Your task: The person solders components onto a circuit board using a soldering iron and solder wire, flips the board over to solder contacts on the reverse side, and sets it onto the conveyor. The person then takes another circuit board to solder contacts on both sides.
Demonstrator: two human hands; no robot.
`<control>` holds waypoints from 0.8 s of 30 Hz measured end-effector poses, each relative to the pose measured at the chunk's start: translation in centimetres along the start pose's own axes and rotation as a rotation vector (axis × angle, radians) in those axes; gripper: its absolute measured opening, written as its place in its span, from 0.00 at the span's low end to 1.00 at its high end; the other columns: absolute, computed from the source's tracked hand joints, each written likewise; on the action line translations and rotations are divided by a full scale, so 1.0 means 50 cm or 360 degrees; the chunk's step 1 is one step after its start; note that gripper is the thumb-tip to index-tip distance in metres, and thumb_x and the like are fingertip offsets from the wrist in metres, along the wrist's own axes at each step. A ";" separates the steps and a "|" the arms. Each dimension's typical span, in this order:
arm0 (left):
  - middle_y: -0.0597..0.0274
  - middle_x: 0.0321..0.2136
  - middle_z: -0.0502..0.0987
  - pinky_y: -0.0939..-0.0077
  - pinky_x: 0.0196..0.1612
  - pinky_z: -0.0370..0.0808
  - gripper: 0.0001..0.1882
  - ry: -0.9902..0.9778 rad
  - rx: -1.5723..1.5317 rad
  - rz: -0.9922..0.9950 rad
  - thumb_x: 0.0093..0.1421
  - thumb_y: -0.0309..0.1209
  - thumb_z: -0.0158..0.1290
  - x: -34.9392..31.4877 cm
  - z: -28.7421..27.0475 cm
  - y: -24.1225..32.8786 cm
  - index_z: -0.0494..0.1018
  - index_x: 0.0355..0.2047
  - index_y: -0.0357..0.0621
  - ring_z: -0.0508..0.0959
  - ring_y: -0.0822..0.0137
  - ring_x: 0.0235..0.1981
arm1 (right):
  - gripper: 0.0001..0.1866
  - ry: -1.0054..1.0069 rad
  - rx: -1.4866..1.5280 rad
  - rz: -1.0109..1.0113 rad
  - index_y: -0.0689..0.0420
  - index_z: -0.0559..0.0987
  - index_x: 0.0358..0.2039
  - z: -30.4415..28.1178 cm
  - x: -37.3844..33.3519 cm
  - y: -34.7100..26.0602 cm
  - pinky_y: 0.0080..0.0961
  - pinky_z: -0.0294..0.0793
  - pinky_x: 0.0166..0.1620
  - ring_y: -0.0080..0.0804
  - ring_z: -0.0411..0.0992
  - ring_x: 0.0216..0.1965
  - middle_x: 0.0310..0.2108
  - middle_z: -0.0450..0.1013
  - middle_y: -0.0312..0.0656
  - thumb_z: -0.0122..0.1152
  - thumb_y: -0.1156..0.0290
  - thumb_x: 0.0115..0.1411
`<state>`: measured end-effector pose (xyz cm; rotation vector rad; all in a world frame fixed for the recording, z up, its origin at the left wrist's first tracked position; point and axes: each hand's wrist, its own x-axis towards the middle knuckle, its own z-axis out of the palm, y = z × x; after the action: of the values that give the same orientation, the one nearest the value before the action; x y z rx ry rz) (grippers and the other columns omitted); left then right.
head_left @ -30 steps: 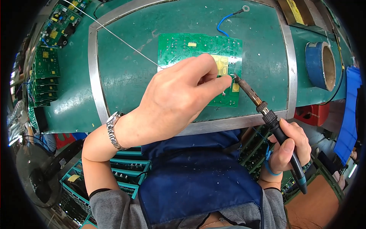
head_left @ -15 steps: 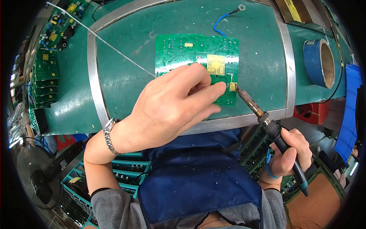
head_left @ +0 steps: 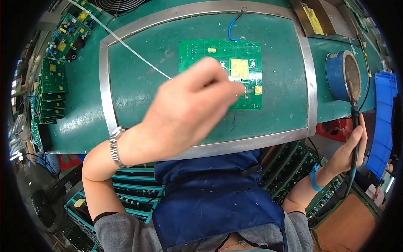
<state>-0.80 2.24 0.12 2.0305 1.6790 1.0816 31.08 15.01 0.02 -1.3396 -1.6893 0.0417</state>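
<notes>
A green circuit board with yellow tape patches lies on the green bench mat. My left hand, wearing a metal watch, is pinched closed over the board's lower middle and hides part of it. A thin pale solder wire runs from the upper left into this hand; its end near the fingertips is too small to make out. At the right, my right hand grips a black soldering iron. The iron's tip is at the hollow core of a blue roll.
A blue wire with a ring lug lies beyond the board. Upright circuit boards stand at the left. A metal tray sits at the far right. A metal frame edges the mat. Racks of boards are below the bench.
My right hand has carried the soldering iron from the board's right edge out to the blue roll. My left hand stays over the board, slightly blurred. The view has shifted a little.
</notes>
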 end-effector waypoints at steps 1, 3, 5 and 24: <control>0.61 0.30 0.72 0.77 0.30 0.74 0.14 0.0020 0.0039 -0.0045 0.52 0.16 0.61 0.002 -0.016 -0.006 0.81 0.40 0.40 0.75 0.68 0.27 | 0.17 0.0099 0.0046 0.0003 0.67 0.80 0.49 0.001 -0.002 -0.007 0.19 0.75 0.32 0.21 0.72 0.27 0.32 0.79 0.43 0.51 0.68 0.70; 0.63 0.27 0.72 0.80 0.29 0.72 0.12 0.0087 0.0126 -0.0119 0.54 0.16 0.60 0.005 -0.039 -0.022 0.81 0.38 0.40 0.73 0.74 0.25 | 0.18 0.0126 0.0038 -0.0016 0.67 0.80 0.49 -0.014 0.000 0.012 0.19 0.75 0.33 0.22 0.72 0.27 0.32 0.79 0.43 0.50 0.66 0.70; 0.65 0.27 0.72 0.82 0.27 0.68 0.11 0.0162 0.0137 -0.0258 0.54 0.17 0.60 0.002 -0.057 -0.031 0.81 0.38 0.40 0.71 0.76 0.24 | 0.19 -0.0068 -0.0104 0.0024 0.67 0.80 0.49 -0.022 0.008 0.014 0.19 0.74 0.33 0.22 0.73 0.27 0.31 0.79 0.43 0.49 0.65 0.71; 0.63 0.44 0.75 0.85 0.22 0.66 0.05 0.0374 0.0265 -0.0351 0.57 0.23 0.59 -0.038 -0.058 -0.107 0.78 0.35 0.41 0.75 0.76 0.30 | 0.43 -0.0333 0.0562 -0.0002 0.79 0.66 0.57 0.035 -0.087 -0.092 0.30 0.80 0.40 0.39 0.79 0.34 0.32 0.76 0.55 0.39 0.41 0.71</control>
<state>-6.73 1.28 -2.07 1.8118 2.1178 1.1743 26.32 10.67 -1.24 -1.0957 -1.7566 0.4726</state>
